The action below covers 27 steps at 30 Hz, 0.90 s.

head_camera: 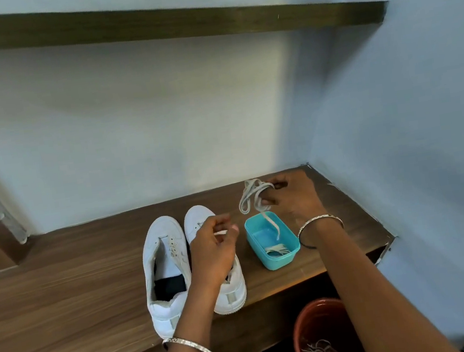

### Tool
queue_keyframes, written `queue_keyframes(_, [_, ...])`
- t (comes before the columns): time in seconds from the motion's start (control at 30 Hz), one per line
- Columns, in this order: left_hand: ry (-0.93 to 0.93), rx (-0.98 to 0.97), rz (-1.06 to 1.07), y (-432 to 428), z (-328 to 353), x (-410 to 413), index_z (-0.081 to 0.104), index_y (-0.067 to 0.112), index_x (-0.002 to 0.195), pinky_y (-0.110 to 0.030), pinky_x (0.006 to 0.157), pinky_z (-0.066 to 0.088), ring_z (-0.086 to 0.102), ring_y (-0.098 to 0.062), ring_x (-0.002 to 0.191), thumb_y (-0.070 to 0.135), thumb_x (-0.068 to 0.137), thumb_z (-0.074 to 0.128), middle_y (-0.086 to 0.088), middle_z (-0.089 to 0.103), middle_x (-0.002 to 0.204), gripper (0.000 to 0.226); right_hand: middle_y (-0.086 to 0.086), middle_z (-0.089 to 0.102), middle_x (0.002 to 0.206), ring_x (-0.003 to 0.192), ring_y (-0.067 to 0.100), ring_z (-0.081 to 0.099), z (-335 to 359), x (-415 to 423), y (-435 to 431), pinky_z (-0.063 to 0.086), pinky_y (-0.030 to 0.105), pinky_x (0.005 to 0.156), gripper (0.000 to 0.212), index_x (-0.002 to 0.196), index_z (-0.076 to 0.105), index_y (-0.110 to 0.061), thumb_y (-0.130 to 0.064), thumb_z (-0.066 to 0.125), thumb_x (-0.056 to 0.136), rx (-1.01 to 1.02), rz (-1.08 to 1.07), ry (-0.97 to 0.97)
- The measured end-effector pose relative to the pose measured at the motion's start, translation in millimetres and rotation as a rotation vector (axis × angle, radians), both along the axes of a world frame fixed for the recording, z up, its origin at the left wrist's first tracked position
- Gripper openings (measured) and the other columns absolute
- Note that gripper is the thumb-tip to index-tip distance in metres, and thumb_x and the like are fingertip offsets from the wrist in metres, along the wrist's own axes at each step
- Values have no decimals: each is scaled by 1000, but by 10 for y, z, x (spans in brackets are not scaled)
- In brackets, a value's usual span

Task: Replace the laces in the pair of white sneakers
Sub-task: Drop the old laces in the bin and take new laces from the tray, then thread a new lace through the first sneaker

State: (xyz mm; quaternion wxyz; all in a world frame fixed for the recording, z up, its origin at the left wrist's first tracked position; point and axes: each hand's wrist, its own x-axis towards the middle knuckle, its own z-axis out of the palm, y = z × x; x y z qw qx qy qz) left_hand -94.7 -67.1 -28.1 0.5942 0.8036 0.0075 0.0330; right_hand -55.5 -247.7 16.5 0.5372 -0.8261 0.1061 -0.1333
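Limp, light-looking lace — best pinched near its tip — dangles centre-right from the right hand, grip clamped round it; left hand grip curled, contents unclear.

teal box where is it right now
Head view, right of centre: the teal box sits on the wooden shelf just right of the white sneakers, under the right hand holding a lace.

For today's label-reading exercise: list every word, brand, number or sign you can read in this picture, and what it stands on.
None can be read.
white sneakers: no legible brand.
teal box: plain.
bangle on the left wrist: marks too small to read.
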Motion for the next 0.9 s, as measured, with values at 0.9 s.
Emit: queue_keyframes(0.9, [-84,-239,195,1099,8,-126,68,14,75,-29,66,43,52,-6,60,40,99,56,11,60,60,38,-7,67,103,92,6,63,-63,-528,559,52,22,80,32,111,70,-25,-5,64,87,-183,289,374])
